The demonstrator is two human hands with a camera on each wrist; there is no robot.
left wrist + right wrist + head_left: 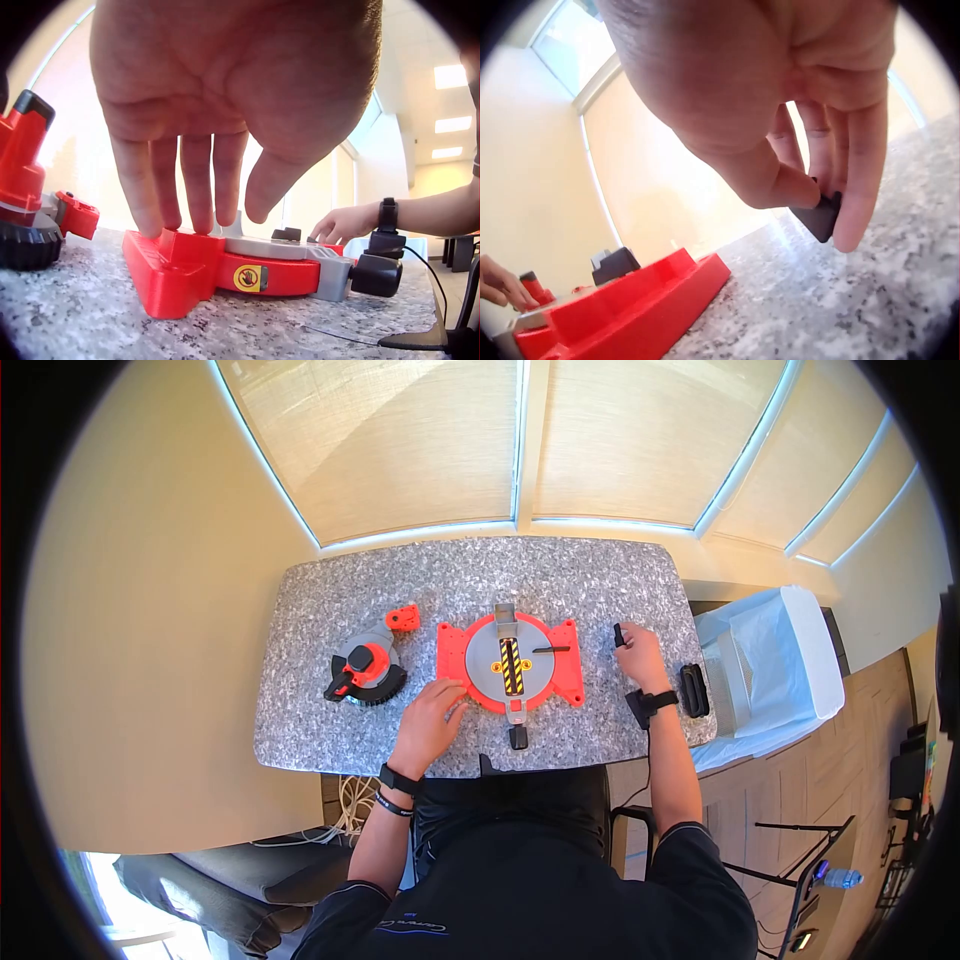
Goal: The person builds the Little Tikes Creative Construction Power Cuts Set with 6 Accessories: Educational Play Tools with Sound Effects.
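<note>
The red and grey saw base (465, 660) lies mid-table, a striped strip down its round plate. My left hand (428, 725) is at its near left corner; in the left wrist view the fingers of my left hand (232, 97) hang down straight, tips at the red edge (176, 266). To the right of the base, my right hand (642, 658) pinches a small black piece (619, 635) between thumb and fingers. In the right wrist view the black piece (820, 217) is just at the table surface, partly hidden by my right hand (780, 112).
A toy saw head (368, 665) with a black toothed guard and red parts lies at the left. A black oblong part (693, 691) is near the table's right edge. Beyond that edge stands a bin with a white liner (815, 650). The speckled table (340, 580) ends close to my body.
</note>
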